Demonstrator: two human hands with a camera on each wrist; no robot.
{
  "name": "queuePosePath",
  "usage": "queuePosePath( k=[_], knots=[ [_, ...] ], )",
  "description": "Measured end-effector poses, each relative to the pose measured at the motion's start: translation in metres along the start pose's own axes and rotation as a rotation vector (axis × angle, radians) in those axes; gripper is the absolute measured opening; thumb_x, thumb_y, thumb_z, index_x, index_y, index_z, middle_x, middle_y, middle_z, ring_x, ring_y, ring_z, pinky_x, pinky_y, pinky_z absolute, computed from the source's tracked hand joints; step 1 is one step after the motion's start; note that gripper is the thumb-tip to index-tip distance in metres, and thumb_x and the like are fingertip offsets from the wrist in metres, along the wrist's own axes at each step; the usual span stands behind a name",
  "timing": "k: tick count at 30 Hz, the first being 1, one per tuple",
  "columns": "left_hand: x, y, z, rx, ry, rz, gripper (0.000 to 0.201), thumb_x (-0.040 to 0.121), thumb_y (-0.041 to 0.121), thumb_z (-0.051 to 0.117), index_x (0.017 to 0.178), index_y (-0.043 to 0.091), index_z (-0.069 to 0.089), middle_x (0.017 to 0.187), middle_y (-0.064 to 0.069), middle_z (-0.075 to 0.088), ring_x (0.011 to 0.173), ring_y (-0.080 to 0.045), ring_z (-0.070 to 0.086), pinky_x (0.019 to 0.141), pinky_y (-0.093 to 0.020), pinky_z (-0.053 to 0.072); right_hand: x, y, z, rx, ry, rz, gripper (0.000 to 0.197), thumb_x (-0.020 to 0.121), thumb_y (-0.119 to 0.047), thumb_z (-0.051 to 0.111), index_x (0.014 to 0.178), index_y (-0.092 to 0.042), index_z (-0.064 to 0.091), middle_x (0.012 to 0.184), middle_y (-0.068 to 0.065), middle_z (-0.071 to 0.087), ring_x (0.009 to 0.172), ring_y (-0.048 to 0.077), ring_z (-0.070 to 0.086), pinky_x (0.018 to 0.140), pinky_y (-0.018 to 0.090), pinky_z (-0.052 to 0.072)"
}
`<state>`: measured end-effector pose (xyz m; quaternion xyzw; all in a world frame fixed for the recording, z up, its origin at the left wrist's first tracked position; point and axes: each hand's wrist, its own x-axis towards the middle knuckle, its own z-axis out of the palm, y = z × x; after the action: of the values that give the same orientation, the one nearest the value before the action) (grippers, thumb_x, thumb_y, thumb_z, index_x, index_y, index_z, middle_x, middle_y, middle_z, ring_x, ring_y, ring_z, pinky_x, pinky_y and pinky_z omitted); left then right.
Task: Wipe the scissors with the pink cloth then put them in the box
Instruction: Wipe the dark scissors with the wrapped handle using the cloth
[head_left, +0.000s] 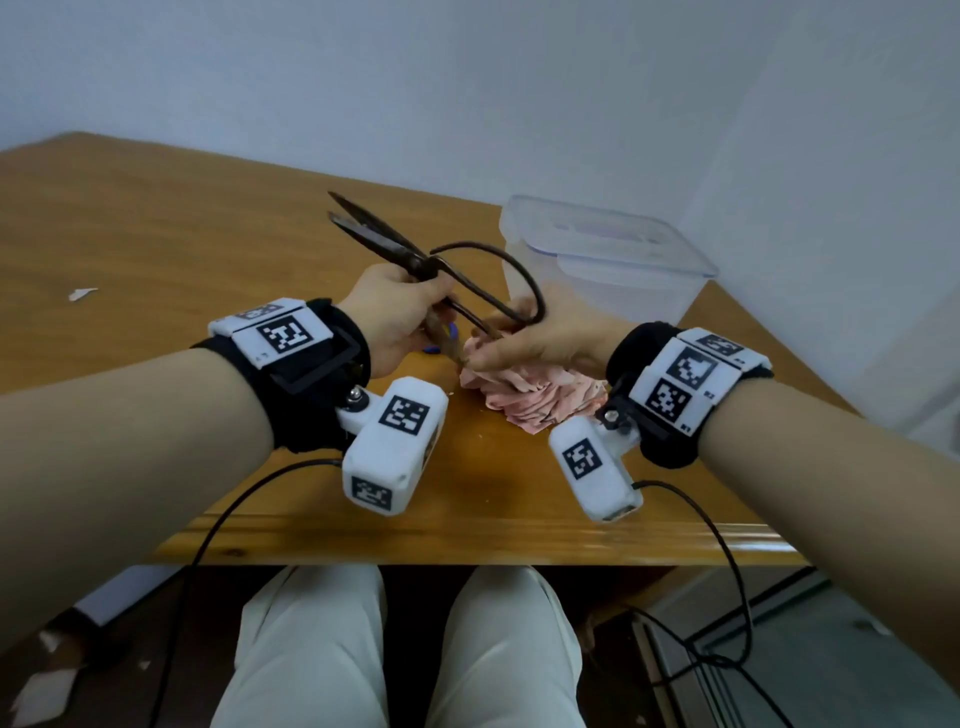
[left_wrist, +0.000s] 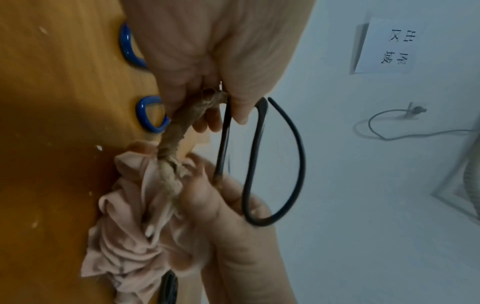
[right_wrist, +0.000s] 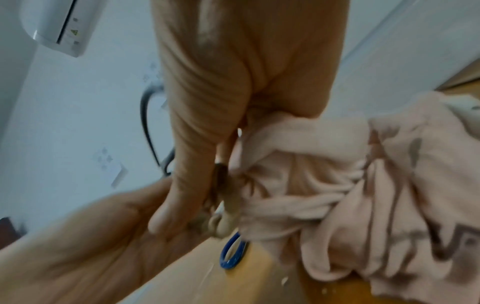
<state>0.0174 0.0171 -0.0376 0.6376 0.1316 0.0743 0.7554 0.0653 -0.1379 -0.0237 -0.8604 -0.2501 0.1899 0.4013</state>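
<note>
Scissors (head_left: 415, 260) mid-frame, above table (head_left: 156, 218), blades toward upper left. Left hand (head_left: 400, 312) fingers curled round pivot and wrapped handle; right hand (head_left: 540, 338) pinching pink cloth (head_left: 540, 400) onto that handle. Best: steady grip, cloth drawn along handle. Plastic box (head_left: 613, 260), head view only; blue-handled scissors (left_wrist: 152, 115), clearest in left wrist view.

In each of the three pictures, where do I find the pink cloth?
Head view: the pink cloth is right of centre, bunched on the table under the right hand.
Left wrist view: the cloth is at lower left, against the wooden table.
Right wrist view: it fills the right half.
Shared landmark: the twine-wrapped scissors handle, which meets the cloth in every view.
</note>
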Motion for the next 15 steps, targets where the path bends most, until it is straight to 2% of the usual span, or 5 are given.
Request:
queuePosePath(
  k=[2,4,9,12,15],
  knots=[
    [0.003,-0.002,-0.006,0.027,0.013,0.009,0.014,0.097,0.01,0.054,0.105,0.0,0.058,0.083,-0.01,0.058,0.075,-0.022,0.058,0.078,-0.042,0.054,-0.003,0.004,-0.008,0.059,-0.063,0.037,0.018,0.072,-0.004,0.079,0.088,-0.003,0.072,0.077,0.004,0.072,0.074,0.011,0.068,0.073,0.022,0.054],
    [0.003,-0.004,-0.009,0.023,-0.006,0.011,0.009,0.097,0.008,0.052,0.101,0.002,0.058,0.073,-0.008,0.054,0.065,-0.019,0.056,0.079,-0.043,0.054,-0.002,0.008,-0.015,0.207,-0.078,0.063,0.024,0.077,0.004,0.07,0.1,0.008,0.065,0.077,0.003,0.072,0.072,0.01,0.069,0.072,0.023,0.055],
    [0.0,-0.004,-0.008,0.105,-0.045,0.005,0.007,0.097,0.005,0.052,0.094,0.004,0.058,0.069,-0.007,0.048,0.054,-0.015,0.046,0.056,-0.028,0.046,0.004,0.014,-0.012,0.457,0.088,0.056,0.011,0.088,-0.009,0.063,0.089,0.001,0.067,0.067,0.008,0.071,0.059,0.014,0.067,0.06,0.024,0.058],
    [-0.001,-0.003,-0.012,0.187,-0.063,-0.005,0.007,0.092,0.0,0.057,0.087,0.001,0.062,0.068,-0.008,0.054,0.054,-0.013,0.043,0.048,-0.023,0.038,0.008,0.025,-0.019,0.453,0.213,0.089,0.012,0.085,-0.012,0.067,0.083,-0.001,0.07,0.066,0.009,0.071,0.058,0.016,0.067,0.063,0.027,0.058],
    [-0.001,-0.002,-0.016,0.134,-0.072,-0.041,0.011,0.09,0.01,0.059,0.089,0.0,0.062,0.068,-0.01,0.06,0.051,-0.013,0.041,0.043,-0.022,0.033,0.007,0.032,-0.028,0.449,0.23,0.144,0.009,0.081,-0.009,0.071,0.081,0.0,0.072,0.072,0.013,0.071,0.064,0.02,0.066,0.074,0.033,0.057]
  ],
)
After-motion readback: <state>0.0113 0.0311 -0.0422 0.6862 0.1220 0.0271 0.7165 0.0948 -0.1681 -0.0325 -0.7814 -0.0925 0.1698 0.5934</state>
